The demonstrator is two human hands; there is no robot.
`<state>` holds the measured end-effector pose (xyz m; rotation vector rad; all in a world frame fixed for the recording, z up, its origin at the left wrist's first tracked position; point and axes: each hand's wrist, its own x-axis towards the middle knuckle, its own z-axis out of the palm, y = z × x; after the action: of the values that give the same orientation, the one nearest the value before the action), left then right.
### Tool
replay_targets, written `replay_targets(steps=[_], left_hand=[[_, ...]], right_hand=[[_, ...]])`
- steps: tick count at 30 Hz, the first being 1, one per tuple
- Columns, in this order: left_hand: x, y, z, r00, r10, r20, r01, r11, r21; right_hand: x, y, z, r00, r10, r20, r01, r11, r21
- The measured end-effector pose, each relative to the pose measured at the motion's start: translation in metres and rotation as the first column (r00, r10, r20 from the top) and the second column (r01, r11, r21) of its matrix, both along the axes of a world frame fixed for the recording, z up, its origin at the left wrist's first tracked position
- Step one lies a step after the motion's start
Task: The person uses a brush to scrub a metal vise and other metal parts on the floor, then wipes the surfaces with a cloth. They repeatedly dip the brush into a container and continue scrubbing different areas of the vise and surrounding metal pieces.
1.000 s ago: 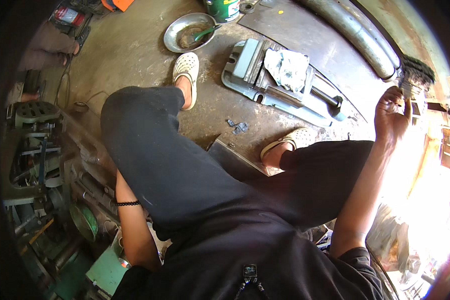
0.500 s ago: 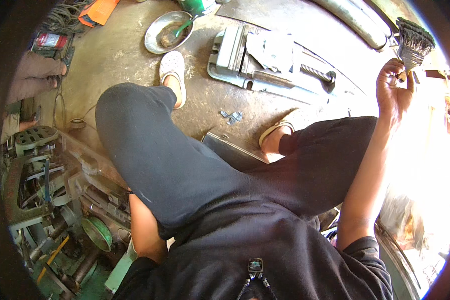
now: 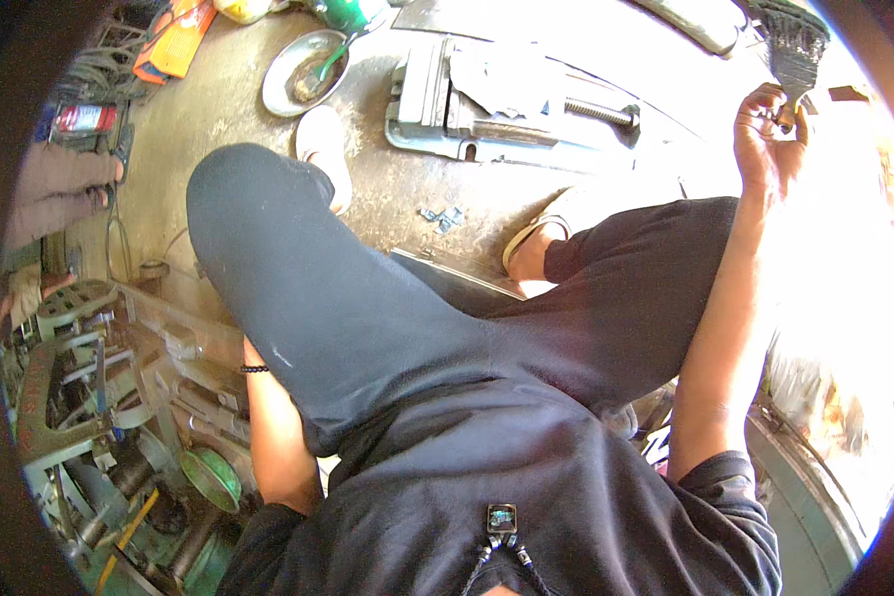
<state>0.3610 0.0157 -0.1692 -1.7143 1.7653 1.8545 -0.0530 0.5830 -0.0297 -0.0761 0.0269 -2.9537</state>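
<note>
At the upper right, my right hand [image 3: 770, 139] is raised, its fingers closed round the short handle of a wide paintbrush [image 3: 797, 48]. The brush's dark bristles point up, away from my palm. My left forearm [image 3: 273, 427], with a beaded bracelet [image 3: 254, 369] at the wrist, goes down beside my left thigh; the leg hides the hand itself. On the floor beyond my feet lies a grey machine vise [image 3: 512, 104] with a threaded screw [image 3: 601, 111]. A pale sheet [image 3: 502, 79] rests on top of it.
A round metal pan [image 3: 272, 89] holds brown matter and a green-handled tool [image 3: 333, 58]. A crumpled blue scrap [image 3: 442, 219] lies near my right foot. Metal parts and a green bowl [image 3: 211, 479] crowd the lower left. Another person's legs [image 3: 65, 179] show at far left.
The whole view has shifted a little, so floor things sit slightly further left and higher. My right hand still grips the raised brush. More of the left wrist's bracelet now shows.
</note>
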Motion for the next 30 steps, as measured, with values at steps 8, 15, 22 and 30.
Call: replay_targets(steps=[8,15,22,30], left_hand=[[-0.021,0.003,-0.002,0.997,-0.071,0.002,0.071,0.997,-0.009],[-0.029,0.011,-0.012,0.995,-0.103,0.008,0.103,0.995,0.012],[-0.027,0.012,-0.018,0.994,-0.110,0.022,0.109,0.993,0.038],[-0.023,0.009,-0.020,0.993,-0.118,0.028,0.117,0.992,0.049]], right_hand=[[0.020,0.027,-0.003,0.999,-0.050,0.018,0.050,0.999,-0.007],[0.013,0.038,-0.017,0.995,-0.094,-0.013,0.095,0.994,0.053],[0.009,0.035,-0.022,0.994,-0.104,0.042,0.101,0.992,0.070],[0.016,0.016,-0.009,0.995,-0.077,0.065,0.074,0.996,0.046]])
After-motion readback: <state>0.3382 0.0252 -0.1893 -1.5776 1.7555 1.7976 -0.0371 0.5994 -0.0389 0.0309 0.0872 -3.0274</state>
